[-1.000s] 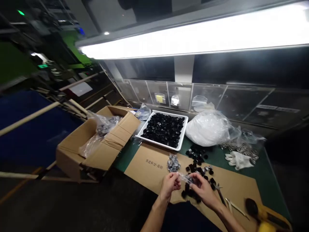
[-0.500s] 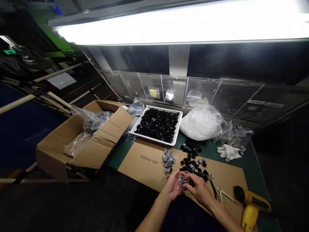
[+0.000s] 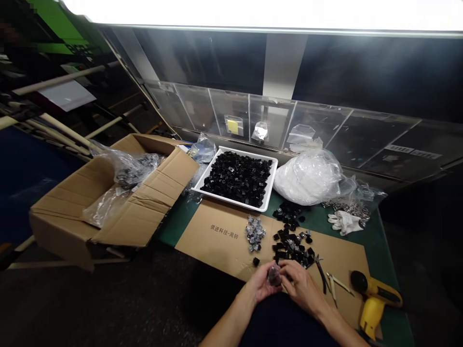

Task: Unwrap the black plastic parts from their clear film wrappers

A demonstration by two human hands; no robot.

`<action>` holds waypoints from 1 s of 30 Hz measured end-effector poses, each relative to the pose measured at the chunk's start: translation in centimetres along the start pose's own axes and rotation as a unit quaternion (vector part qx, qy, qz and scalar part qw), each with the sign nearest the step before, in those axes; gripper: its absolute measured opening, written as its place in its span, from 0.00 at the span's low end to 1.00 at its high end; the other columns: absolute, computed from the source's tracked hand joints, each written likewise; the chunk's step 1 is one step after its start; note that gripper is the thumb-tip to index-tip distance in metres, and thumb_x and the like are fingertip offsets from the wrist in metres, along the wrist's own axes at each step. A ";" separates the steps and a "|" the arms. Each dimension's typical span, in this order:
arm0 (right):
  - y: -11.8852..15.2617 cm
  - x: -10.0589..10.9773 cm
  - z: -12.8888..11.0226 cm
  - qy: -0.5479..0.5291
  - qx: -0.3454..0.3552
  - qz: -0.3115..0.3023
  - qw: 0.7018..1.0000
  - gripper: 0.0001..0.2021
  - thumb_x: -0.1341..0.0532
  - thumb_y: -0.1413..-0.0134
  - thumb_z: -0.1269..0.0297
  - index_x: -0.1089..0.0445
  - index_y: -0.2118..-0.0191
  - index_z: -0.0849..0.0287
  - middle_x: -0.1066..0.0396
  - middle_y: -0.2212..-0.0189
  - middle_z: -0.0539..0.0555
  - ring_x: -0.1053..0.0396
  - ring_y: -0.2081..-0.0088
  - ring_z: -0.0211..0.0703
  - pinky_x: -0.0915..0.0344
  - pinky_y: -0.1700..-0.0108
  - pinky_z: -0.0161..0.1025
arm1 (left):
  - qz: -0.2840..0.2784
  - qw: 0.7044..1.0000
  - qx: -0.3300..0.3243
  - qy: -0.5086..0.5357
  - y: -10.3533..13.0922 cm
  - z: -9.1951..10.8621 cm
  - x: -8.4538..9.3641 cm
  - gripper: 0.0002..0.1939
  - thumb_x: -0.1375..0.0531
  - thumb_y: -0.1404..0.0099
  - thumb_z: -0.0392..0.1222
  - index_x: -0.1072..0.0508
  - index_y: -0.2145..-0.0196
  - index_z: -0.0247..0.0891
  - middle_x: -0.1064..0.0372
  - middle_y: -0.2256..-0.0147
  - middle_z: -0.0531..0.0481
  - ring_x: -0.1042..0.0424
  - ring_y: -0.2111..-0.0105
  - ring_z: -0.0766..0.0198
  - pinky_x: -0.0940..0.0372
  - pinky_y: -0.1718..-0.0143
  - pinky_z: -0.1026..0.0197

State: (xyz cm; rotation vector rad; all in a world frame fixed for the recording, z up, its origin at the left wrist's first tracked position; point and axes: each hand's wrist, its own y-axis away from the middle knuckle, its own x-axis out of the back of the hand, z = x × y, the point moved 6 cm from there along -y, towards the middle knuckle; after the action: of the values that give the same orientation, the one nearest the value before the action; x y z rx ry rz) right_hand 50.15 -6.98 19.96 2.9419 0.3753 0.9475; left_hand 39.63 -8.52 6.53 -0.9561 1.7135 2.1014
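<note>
My left hand (image 3: 263,283) is cupped round a small shiny, greyish part (image 3: 274,275), too small to name. From the other side my right hand (image 3: 298,285) brings its bent fingertips together at that part; whatever they pinch is hidden. Both hands are over the near edge of a cardboard sheet (image 3: 195,243). Just beyond them lie a pile of small silvery-clear parts (image 3: 255,233) and a scatter of small black parts (image 3: 293,246). One black piece (image 3: 256,261) sits by itself near my left hand.
Black-handled pliers (image 3: 321,274), white-handled cutters (image 3: 333,288) and a yellow power tool (image 3: 376,301) lie right. Behind are a white tray (image 3: 231,204) of black parts, a stuffed plastic bag (image 3: 307,178) and a white glove (image 3: 345,222). An open carton (image 3: 144,219) stands left.
The view has tilted down and shifted slightly. My hands stay together at the small part, which now shows more between them. The lone black piece has come into view beside my left hand.
</note>
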 end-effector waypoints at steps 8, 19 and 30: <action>-2.3 -0.5 -1.0 -0.041 -0.114 0.057 0.991 0.12 0.51 0.42 0.66 0.32 0.69 0.57 0.30 0.72 0.52 0.32 0.68 0.42 0.37 0.63 0.37 | 0.295 0.922 -0.164 -0.188 0.2 7.0 8.2 0.11 0.40 0.39 0.48 0.33 0.64 0.38 0.34 0.78 0.55 0.34 0.81 0.65 0.40 0.76 0.64; -3.1 -6.0 -0.5 -0.010 -0.247 -0.013 0.969 0.14 0.46 0.41 0.54 0.29 0.66 0.57 0.39 0.83 0.45 0.41 0.78 0.37 0.48 0.74 0.34 | 0.294 0.916 -0.165 -0.218 -1.0 11.3 11.1 0.13 0.34 0.46 0.48 0.30 0.69 0.37 0.37 0.81 0.57 0.39 0.83 0.69 0.45 0.78 0.66; -3.1 -5.7 -0.2 -0.078 -0.161 -0.043 0.983 0.22 0.40 0.58 0.47 0.26 0.54 0.42 0.24 0.70 0.54 0.27 0.68 0.51 0.31 0.63 0.44 | 0.022 0.981 -0.133 -0.138 8.7 6.8 3.4 0.17 0.34 0.44 0.52 0.27 0.64 0.36 0.32 0.74 0.53 0.36 0.80 0.70 0.42 0.80 0.67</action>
State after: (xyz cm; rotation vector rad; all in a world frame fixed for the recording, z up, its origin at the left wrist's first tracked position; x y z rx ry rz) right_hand 44.86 -5.29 16.60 2.6582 0.3074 0.6863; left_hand 29.84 -5.08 11.58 -0.6544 1.3558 2.4036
